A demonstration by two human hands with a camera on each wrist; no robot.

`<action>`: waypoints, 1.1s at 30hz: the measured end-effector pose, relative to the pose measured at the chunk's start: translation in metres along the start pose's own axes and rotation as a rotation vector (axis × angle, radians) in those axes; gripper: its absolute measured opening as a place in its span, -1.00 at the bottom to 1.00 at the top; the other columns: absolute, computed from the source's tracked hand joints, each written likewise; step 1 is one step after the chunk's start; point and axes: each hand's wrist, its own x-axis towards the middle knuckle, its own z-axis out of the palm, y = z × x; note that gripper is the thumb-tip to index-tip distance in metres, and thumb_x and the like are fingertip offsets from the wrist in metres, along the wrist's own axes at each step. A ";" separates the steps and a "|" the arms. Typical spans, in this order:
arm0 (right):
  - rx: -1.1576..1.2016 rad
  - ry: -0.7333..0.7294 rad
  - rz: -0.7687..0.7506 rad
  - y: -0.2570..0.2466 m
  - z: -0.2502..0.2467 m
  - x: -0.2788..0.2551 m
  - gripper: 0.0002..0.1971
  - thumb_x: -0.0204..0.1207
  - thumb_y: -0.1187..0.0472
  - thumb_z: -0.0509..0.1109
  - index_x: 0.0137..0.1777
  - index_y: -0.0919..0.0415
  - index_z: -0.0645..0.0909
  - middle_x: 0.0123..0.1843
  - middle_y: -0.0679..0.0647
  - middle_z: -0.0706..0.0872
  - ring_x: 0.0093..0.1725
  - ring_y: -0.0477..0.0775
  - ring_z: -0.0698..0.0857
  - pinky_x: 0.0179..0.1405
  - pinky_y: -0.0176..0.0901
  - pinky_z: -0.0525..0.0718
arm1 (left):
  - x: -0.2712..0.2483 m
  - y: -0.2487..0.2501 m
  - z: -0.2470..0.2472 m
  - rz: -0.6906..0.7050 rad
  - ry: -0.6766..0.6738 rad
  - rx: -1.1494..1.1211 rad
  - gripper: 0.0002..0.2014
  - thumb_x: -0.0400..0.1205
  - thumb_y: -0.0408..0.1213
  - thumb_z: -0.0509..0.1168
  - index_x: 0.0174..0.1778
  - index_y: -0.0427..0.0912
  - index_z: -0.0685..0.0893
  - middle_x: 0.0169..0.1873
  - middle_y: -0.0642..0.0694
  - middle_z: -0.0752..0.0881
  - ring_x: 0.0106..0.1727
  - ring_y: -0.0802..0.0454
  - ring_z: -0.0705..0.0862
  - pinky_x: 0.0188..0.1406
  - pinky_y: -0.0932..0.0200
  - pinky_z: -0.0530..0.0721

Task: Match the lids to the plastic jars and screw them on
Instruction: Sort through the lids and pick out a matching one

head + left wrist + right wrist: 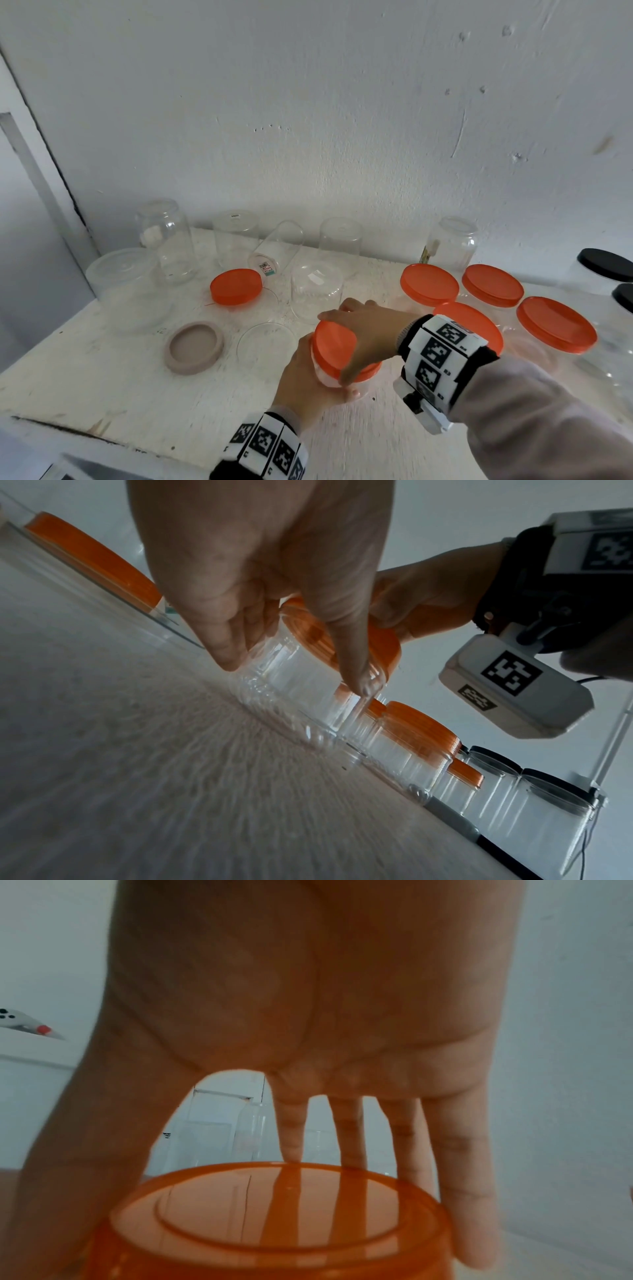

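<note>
Near the tabletop's [102,370] front edge, left hand [305,383] grips the tilted clear jar [291,680] while right hand [366,332] clasps its orange lid [334,346]; the tilt risks cross-threading or slippage.

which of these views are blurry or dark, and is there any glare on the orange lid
Head view: evenly lit, straight edges bow toward the corners, both hands slightly soft. Left wrist view: table streaked with blur, left hand dark against the bright wall. Right wrist view: soft throughout, right hand shadowed and tinted orange, lid glossy, mirroring the fingers, no harsh glare.
</note>
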 end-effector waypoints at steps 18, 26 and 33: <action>0.032 0.126 0.062 0.001 0.011 -0.001 0.07 0.09 -0.57 0.38 0.59 -0.28 0.06 0.49 -0.05 0.29 0.44 0.17 0.35 0.29 0.16 0.49 | 0.002 -0.003 0.003 -0.015 0.002 -0.022 0.04 0.18 -0.10 0.68 0.50 -0.01 0.21 0.33 0.05 0.51 0.33 0.04 0.51 0.38 0.02 0.55; 0.028 0.045 0.005 0.002 0.005 -0.002 0.10 0.19 -0.34 0.52 0.63 -0.27 -0.07 0.57 -0.09 0.18 0.52 0.13 0.22 0.35 0.25 0.47 | 0.004 -0.005 0.003 -0.008 0.001 -0.010 0.03 0.18 -0.08 0.67 0.49 0.01 0.20 0.34 0.08 0.48 0.33 0.08 0.49 0.38 0.08 0.53; -0.008 0.125 -0.001 0.003 0.011 -0.001 0.06 0.17 -0.45 0.45 0.62 -0.22 0.01 0.53 -0.06 0.25 0.47 0.13 0.26 0.31 0.16 0.49 | 0.004 -0.005 0.004 -0.008 0.001 -0.002 0.03 0.19 -0.07 0.67 0.49 0.01 0.19 0.34 0.08 0.49 0.33 0.07 0.50 0.37 0.12 0.53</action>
